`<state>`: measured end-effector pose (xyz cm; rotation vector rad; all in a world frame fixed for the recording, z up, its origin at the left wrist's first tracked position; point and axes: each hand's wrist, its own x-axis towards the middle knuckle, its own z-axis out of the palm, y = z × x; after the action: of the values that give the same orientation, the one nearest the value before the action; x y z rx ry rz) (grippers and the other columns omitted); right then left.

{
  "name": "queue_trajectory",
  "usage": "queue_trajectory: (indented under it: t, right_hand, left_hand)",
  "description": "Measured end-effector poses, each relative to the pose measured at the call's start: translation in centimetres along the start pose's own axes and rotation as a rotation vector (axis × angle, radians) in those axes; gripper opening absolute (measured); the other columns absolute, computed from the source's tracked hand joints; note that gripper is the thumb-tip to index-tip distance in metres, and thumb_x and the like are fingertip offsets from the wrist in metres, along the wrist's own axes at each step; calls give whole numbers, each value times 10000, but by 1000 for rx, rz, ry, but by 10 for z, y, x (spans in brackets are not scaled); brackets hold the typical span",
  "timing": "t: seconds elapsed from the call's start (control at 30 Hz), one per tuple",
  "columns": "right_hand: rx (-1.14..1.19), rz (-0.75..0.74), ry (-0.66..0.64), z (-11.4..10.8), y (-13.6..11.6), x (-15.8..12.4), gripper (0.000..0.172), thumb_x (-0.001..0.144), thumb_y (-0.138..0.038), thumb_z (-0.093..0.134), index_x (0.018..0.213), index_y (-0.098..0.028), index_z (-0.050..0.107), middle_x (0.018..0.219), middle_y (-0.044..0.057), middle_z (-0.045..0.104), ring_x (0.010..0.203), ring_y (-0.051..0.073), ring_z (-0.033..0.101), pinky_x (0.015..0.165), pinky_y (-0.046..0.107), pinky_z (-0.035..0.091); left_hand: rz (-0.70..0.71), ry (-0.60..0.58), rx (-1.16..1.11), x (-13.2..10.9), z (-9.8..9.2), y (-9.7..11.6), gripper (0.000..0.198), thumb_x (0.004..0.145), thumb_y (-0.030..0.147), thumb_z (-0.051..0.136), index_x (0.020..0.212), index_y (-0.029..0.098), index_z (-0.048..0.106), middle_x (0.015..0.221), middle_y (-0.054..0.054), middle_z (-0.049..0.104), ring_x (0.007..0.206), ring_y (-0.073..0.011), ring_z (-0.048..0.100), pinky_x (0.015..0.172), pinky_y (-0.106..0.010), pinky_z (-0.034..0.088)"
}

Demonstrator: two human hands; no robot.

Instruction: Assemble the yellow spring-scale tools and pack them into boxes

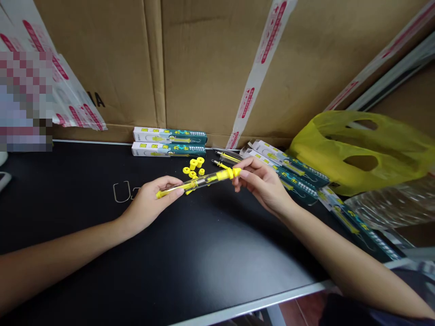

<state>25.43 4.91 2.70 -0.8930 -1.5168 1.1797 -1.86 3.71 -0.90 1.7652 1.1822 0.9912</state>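
A clear tubular spring scale (205,180) with yellow parts inside is held slantwise above the black table, its right end higher. My left hand (152,199) is closed around the tube near its left end. At the other end, my right hand (260,181) pinches the pointed yellow cap (237,172) between thumb and fingers. Just behind the tube lie several small yellow plastic pieces (193,164), some partly hidden by it. A bent metal hook (121,192) rests left of them, and another bent wire is partly covered by my left hand.
Two printed boxes (169,150) lie against the large cardboard box (204,68) at the back. More boxes (356,222) lie at the right, next to a yellow plastic bag (316,154). Black-and-yellow rods (227,156) lie behind my right hand. The table (170,276) ends in a pale front edge.
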Motion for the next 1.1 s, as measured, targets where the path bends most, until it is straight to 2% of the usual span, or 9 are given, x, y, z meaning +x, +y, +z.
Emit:
queue_trajectory:
  t: [0.37, 0.8, 1.1]
  right_hand:
    - [-31, 9, -41, 0, -1, 1, 183, 815, -339, 676, 872, -182, 601, 679, -4, 614, 602, 113, 557, 532, 238, 494]
    - [-361, 7, -68, -4, -3, -2, 322, 905, -473, 524, 779, -176, 538, 680, 10, 620, 533, 86, 500, 476, 197, 428]
    - [-339, 6, -115, -6, -7, -3, 255, 904, -441, 536, 887, -187, 528, 730, 7, 622, 575, 100, 517, 479, 201, 414]
  left_hand:
    - [-4, 7, 7, -1, 1, 5, 287, 822, 417, 615, 992, 188, 655, 905, -34, 688, 742, -143, 596, 671, -242, 465]
    - [-30, -21, 61, -1, 0, 6, 315, 827, 446, 595, 1005, 192, 651, 946, -28, 696, 836, -169, 622, 795, -273, 485]
    - [-22, -16, 64, -1, 1, 6, 311, 827, 441, 595, 1002, 191, 654, 945, -30, 702, 828, -167, 630, 785, -268, 492]
